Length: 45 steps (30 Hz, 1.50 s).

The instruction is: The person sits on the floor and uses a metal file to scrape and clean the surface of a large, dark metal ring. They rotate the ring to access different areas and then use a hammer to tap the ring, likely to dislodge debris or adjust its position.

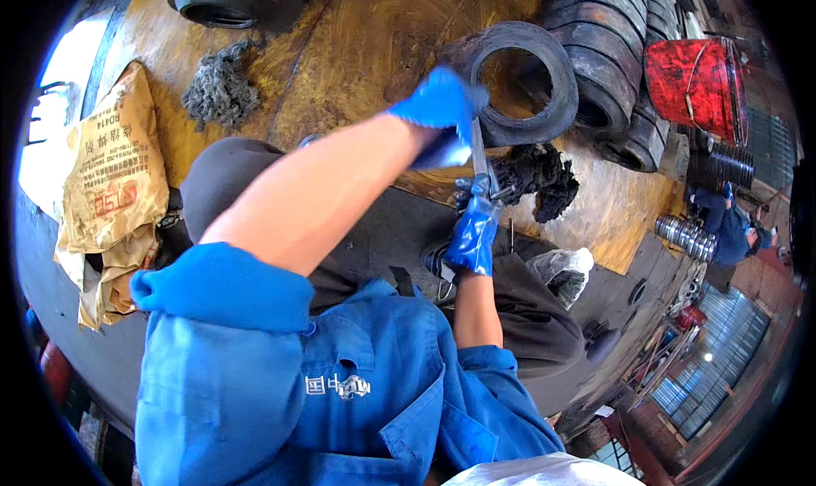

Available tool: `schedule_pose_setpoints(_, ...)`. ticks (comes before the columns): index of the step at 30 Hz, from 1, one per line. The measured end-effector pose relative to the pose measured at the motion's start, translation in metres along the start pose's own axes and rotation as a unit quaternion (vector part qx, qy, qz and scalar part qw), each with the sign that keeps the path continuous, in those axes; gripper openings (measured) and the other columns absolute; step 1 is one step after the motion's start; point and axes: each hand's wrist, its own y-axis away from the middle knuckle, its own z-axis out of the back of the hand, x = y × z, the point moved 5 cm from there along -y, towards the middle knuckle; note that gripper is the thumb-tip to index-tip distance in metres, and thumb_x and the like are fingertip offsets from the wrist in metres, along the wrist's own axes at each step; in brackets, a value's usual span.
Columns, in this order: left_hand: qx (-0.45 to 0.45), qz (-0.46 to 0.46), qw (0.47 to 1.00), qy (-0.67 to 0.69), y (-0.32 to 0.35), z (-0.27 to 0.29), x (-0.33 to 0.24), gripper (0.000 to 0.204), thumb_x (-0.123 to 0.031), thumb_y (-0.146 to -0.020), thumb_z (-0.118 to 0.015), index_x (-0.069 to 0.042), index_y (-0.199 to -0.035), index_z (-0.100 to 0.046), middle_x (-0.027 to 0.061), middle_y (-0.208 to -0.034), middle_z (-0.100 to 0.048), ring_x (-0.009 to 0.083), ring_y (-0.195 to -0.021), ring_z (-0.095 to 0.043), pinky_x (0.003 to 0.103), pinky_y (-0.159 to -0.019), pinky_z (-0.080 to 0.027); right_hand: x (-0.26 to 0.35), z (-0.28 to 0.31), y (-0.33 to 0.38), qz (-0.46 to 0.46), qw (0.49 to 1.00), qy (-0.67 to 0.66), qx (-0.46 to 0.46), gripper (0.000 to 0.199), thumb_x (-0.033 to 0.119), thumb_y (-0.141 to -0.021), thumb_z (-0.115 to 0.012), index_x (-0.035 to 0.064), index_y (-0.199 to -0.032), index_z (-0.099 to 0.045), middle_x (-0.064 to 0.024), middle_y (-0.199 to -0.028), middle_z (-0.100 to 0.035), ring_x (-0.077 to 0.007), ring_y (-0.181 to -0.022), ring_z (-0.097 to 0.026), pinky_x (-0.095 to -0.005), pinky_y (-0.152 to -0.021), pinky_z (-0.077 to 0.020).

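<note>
Blue gloves are covering both hands, right of centre in the frame: the right hand (474,235) is curling round the lower part of a grey metal bar (479,153), while the left hand (438,108) is hovering by its upper end, and whether it is pinching the bar I cannot tell. The bar is sitting just below the dark ring (563,85) at upper right of centre, with a black clump (552,184) lying to its right. Good handling is probably calling for a firm lower grip, a light upper hand and fingertips clear of the ring's edge, since smeared gloves could be slipping. Motion blur is smearing the left fingers, the right glove is hiding the bar's lower end, and the top edge is cutting off a cylinder (223,2) at upper left.
</note>
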Motion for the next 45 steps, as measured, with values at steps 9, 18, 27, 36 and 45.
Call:
schedule_pose_setpoints(9, 0.136, 0.201, 0.925, 0.292, 0.051, -0.141, 0.079, 0.038, -0.015, -0.091, -0.076, 0.001, -0.124, -0.067, 0.0149, -0.104, -0.074, 0.0244, -0.091, -0.068, 0.042, -0.077, -0.056, -0.09, 0.026, -0.017, -0.138, 0.989, -0.054, 0.027, 0.033, 0.04, -0.107, -0.056, 0.01, -0.117, -0.067, 0.0033, -0.084, -0.062, -0.0086, -0.072, -0.052, -0.0268, -0.063, -0.0413)
schedule_pose_setpoints(18, 0.025, 0.091, 0.984, 0.153, 0.005, -0.146, 0.147, 0.044, -0.022, -0.093, -0.071, 0.004, -0.123, -0.053, 0.024, -0.097, -0.067, 0.0323, -0.088, -0.068, 0.047, -0.079, -0.055, -0.092, 0.003, -0.049, -0.147, 0.98, -0.115, 0.066, 0.031, 0.038, -0.107, -0.055, 0.0112, -0.115, -0.068, 0.003, -0.086, -0.064, -0.009, -0.072, -0.054, -0.0275, -0.061, -0.0418)
schedule_pose_setpoints(27, 0.003, -0.054, 0.973, 0.226, -0.004, -0.129, 0.15, 0.02, -0.019, -0.096, -0.065, -0.005, -0.109, -0.059, 0.0113, -0.09, -0.067, 0.0218, -0.081, -0.064, 0.039, -0.068, -0.053, -0.104, -0.022, -0.044, -0.182, 0.963, -0.167, 0.106, 0.029, 0.037, -0.108, -0.054, 0.0124, -0.114, -0.068, 0.0028, -0.089, -0.066, -0.0094, -0.073, -0.056, -0.0282, -0.059, -0.0423)
schedule_pose_setpoints(36, 0.013, 0.008, 0.987, 0.16, -0.013, -0.122, 0.152, 0.036, -0.015, -0.1, -0.062, -0.001, -0.132, -0.054, 0.0152, -0.104, -0.066, 0.0273, -0.091, -0.064, 0.041, -0.083, -0.053, -0.102, -0.044, -0.046, -0.183, 0.959, -0.175, 0.125, 0.027, 0.036, -0.108, -0.053, 0.0136, -0.113, -0.068, 0.0026, -0.091, -0.068, -0.0098, -0.073, -0.058, -0.0289, -0.058, -0.0428)
schedule_pose_setpoints(45, -0.023, -0.04, 0.992, 0.113, -0.037, -0.123, 0.181, 0.041, -0.013, -0.094, -0.065, 0.001, -0.132, -0.057, 0.0194, -0.115, -0.069, 0.0261, -0.107, -0.063, 0.039, -0.095, -0.051, -0.05, -0.089, -0.048, -0.015, 0.987, 0.049, 0.151, 0.027, 0.032, -0.108, -0.051, 0.0124, -0.112, -0.069, -0.0017, -0.095, -0.069, -0.0141, -0.078, -0.059, -0.032, -0.063, -0.045)
